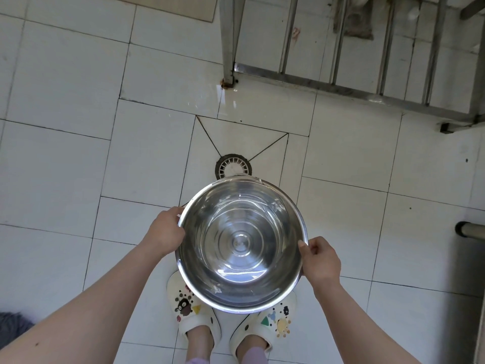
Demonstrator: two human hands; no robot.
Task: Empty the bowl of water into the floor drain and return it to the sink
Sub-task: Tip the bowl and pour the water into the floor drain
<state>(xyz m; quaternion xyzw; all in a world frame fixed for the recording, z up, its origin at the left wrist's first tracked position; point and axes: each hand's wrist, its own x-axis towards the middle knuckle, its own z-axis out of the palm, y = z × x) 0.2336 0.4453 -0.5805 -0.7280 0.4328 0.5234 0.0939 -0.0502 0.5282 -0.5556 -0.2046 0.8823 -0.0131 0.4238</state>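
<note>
A round steel bowl with clear water in it hangs level above the white tiled floor, over my feet. My left hand grips its left rim and my right hand grips its right rim. Just beyond the bowl's far edge lies the round floor drain with a white slotted cover, partly hidden by the rim. The sink is not in view.
A steel rack's leg and lower frame stand at the back right, with a wet patch on the tiles by the leg. A dark steel unit borders the right edge. My white clogs stand under the bowl.
</note>
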